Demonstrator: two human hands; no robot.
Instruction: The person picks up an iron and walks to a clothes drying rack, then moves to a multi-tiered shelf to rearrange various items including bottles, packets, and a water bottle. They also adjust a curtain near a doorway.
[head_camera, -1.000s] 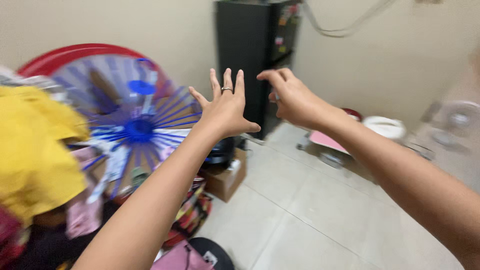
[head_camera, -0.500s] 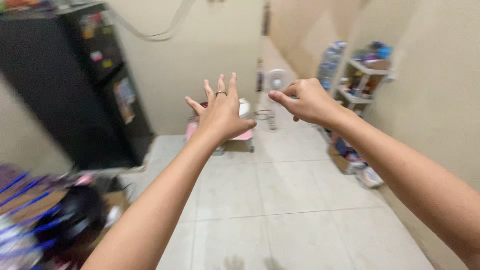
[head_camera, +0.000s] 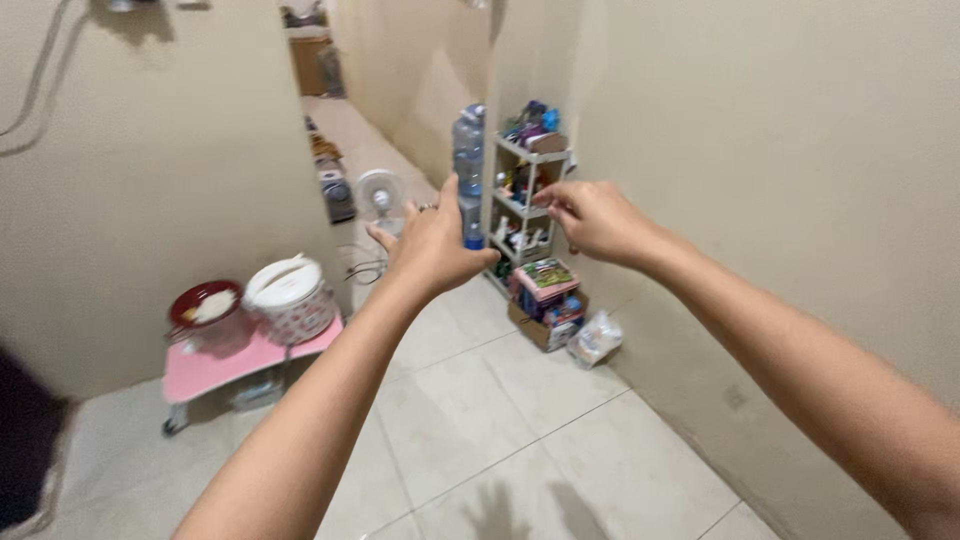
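just one head cam, looking down past both outstretched arms at the tiled floor, pretty close

A low pink surface by the left wall carries a white rice cooker and a red-rimmed bowl. A white shelf rack stands against the right wall, a water jug beside it, a small fan near.
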